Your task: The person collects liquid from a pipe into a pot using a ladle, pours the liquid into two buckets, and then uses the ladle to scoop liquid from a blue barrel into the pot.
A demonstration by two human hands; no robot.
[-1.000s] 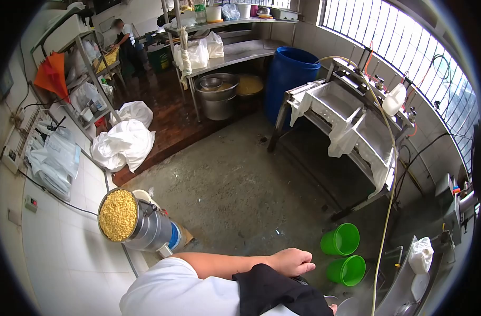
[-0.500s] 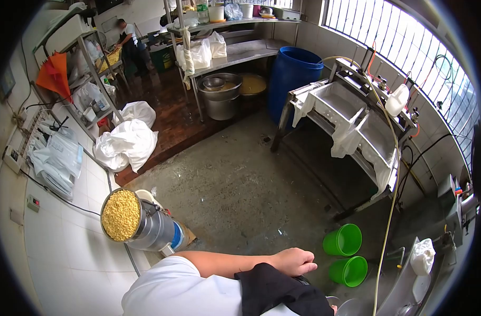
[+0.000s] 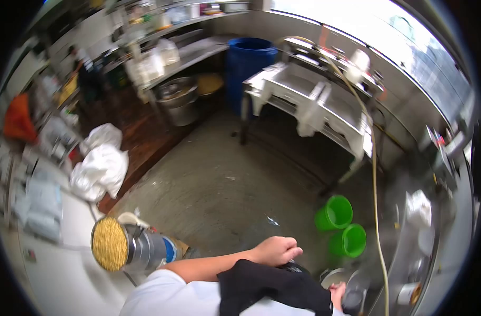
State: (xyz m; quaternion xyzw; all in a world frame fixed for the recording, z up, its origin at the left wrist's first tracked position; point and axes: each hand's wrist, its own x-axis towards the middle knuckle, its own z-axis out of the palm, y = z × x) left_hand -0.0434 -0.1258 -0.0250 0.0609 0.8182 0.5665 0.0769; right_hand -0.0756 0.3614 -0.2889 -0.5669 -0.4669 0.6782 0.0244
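A: What could go wrong here? The right hand (image 3: 336, 295) is right beside that round, pale metal pan (image 3: 334, 276), bottom right.

B: Can't tell if its grip is actually on the rim. If it's only a loose hold, a bump could tip the pan imo. Left hand (image 3: 275, 250) is curled closed, nothing visible in it.

A: And contents?

B: Pan's too blurry. Two bright green plastic buckets (image 3: 325, 216) nearby, can't make out any contents; the long yellowish hose (image 3: 375, 184) could snag one. Farther left, the silver metal cylinder (image 3: 145, 248) is loaded with yellow grains (image 3: 110, 245), so a knock could spill some.
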